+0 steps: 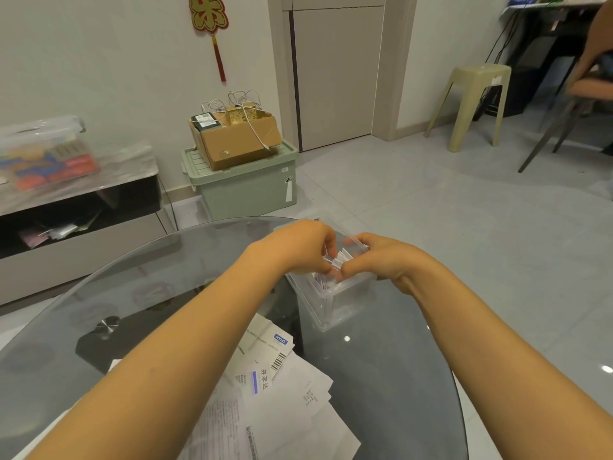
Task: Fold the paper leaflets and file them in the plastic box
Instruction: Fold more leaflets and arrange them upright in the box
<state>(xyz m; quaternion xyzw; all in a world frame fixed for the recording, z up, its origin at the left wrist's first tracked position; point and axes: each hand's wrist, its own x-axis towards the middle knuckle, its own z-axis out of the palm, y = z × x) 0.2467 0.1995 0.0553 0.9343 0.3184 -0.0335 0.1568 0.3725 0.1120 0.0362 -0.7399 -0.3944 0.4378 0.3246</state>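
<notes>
Legible print: "HYLO" in white on a blue tag on one loose leaflet (265, 353); barcode and Chinese characters beside it, small text unreadable. Loose leaflets white, flat, overlapping in a heap on the glass bench (381, 376), near edge. Clear plastic box (331, 303) standing just beyond the heap, holding upright folded leaflets (336, 258). Left hand (305, 247) and right hand (374, 257) both over the box, forearms extended, each grip pinching the folded leaflets' tops.
</notes>
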